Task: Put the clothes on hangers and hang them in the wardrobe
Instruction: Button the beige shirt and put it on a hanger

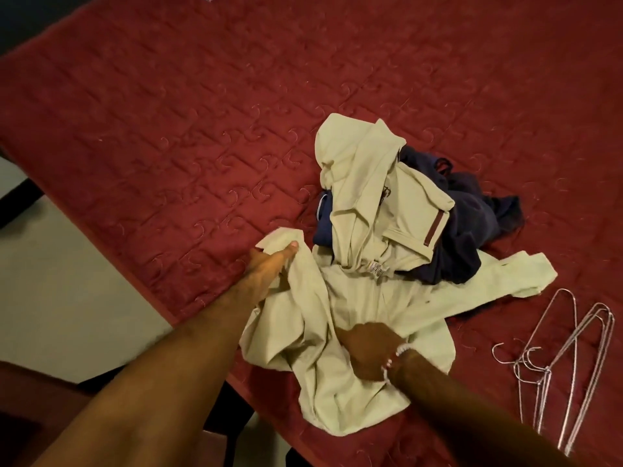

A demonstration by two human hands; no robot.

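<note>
Head — L hand (267,268), R hand (366,352) on shirt (337,396) (hangers (543,373) nr)

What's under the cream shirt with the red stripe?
Some dark blue clothes poke out from under the cream shirt. The shirt covers their middle, so how many pieces cannot be told.

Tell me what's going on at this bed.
A person is sorting out a cream garment on the red bedspread: the left hand grips one end, the right hand grips its bunched middle. A second cream piece and dark blue clothes sit piled just behind. The wire hangers lie untouched to the right; nothing is hung yet.
</note>
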